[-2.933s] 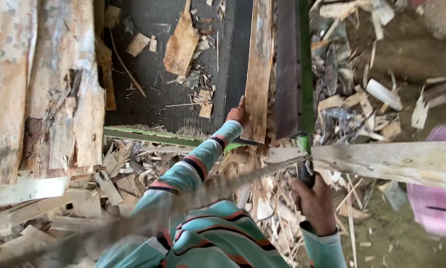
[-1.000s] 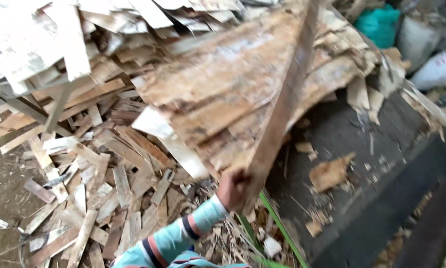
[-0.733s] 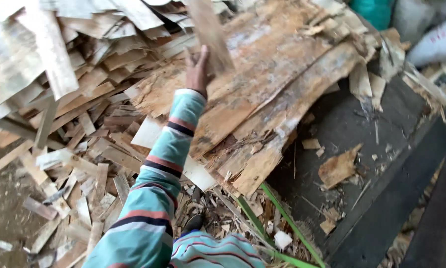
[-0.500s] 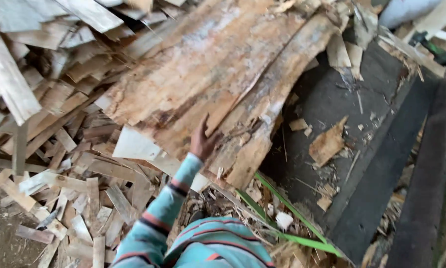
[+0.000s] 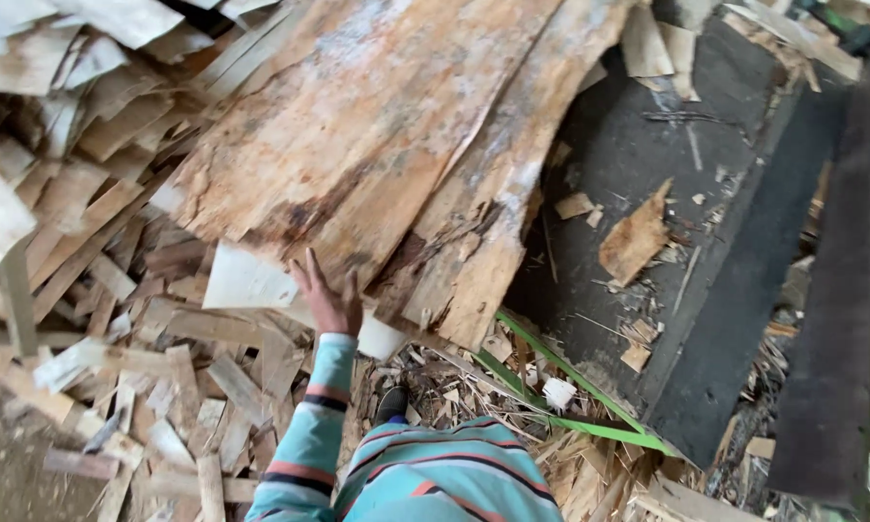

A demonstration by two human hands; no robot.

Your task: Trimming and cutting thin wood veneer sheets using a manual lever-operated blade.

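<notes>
One hand shows: your left hand (image 5: 328, 302), fingers spread apart, presses the bark slab (image 5: 377, 145) just above it; right unseen.

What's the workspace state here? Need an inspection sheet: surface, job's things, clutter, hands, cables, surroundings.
Surface: dark flat machine bed, littered with chips.
Job's things: large rough brown wood slabs, stacked slantwise; pale flat board piece under their lower edge.
Clutter: heap of pale wood offcuts; brown bark chip on the bed.
Hands: left hand open, fingers spread, at the slabs' lower edge, no grip on anything; right hand not in view.
Cables: nothing seen; thin green strips by the bed.
Surroundings: striped teal sleeve, dark shoe.
</notes>
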